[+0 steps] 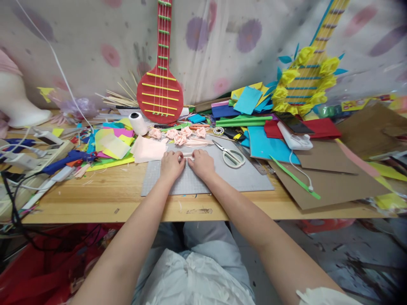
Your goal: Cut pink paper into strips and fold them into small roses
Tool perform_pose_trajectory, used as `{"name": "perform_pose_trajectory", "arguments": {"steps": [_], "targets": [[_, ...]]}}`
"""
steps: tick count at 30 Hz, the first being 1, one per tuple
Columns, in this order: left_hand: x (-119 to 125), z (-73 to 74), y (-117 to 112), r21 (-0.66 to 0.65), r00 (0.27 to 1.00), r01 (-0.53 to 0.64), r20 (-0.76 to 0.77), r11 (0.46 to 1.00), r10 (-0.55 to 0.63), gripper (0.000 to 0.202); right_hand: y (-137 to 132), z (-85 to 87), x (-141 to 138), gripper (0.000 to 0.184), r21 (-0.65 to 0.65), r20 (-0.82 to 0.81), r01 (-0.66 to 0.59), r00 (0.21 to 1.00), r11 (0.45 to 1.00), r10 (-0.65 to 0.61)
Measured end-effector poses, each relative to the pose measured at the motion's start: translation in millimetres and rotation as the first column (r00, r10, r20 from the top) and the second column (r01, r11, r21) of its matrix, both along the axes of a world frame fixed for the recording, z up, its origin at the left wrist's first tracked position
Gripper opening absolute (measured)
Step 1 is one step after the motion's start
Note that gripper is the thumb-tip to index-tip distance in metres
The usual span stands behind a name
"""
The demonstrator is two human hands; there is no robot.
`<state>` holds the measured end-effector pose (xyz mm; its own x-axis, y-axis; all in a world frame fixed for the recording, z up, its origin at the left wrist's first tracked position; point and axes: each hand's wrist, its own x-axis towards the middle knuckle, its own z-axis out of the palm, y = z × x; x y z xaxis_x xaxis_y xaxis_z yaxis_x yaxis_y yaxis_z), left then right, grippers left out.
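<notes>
Over the grey cutting mat (235,178), my left hand (171,165) and my right hand (202,163) meet, fingers bent and pinched. Between their fingertips runs a narrow pale pink paper strip (187,155), mostly covered by the fingers. Just beyond lie several pink paper flowers (180,137). To the left of my left hand is a pale pink paper sheet (148,149), with a white thread spool (137,124) behind it. Scissors with pale handles (233,159) rest on the mat to the right of my right hand, near a metal ruler (257,165).
A red paper lute (160,95) leans at the back; a yellow one with paper flowers (302,80) stands at right. Brown cardboard (333,182), blue sheets (267,144) and a phone (294,123) lie right. A blue glue gun (68,160) and a power strip (47,154) are left.
</notes>
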<state>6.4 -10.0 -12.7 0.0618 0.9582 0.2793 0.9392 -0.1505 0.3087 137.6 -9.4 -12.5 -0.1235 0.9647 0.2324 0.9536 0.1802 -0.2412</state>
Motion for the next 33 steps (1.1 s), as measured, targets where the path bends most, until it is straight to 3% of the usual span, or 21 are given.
{"name": "perform_pose_trajectory", "arguments": {"steps": [4,13,18,22,27,33], "targets": [[-1.5,-1.9,1.7,-0.013,0.999,-0.010,0.045,1.000,0.010,0.016,0.1,-0.4,1.9,0.018,0.002,-0.009,-0.001,1.000,1.000,0.001],[-6.1,-6.1,3.0,0.006,0.988,0.009,0.156,1.000,-0.010,0.028,0.4,-2.5,7.1,0.019,0.002,-0.107,-0.016,0.994,1.000,0.016],[-13.4,-7.4,6.9,0.077,0.938,-0.069,0.345,0.995,0.038,0.032,4.1,-6.3,11.9,0.022,0.011,-0.301,-0.008,0.953,1.000,0.011],[-18.7,-5.6,16.1,0.041,0.896,-0.115,0.435,0.993,0.086,0.028,8.2,-9.3,18.1,0.025,0.055,-0.480,0.035,0.877,0.998,-0.005],[-16.6,12.6,30.9,-0.117,0.951,-0.049,0.298,0.992,0.082,0.019,9.8,-10.2,19.6,0.022,0.093,-0.489,0.077,0.872,0.993,-0.022],[-12.1,34.6,46.6,-0.367,0.989,-0.007,0.135,0.930,0.061,0.019,6.8,-8.5,16.5,0.030,0.092,-0.350,0.026,0.937,0.995,0.008]]}}
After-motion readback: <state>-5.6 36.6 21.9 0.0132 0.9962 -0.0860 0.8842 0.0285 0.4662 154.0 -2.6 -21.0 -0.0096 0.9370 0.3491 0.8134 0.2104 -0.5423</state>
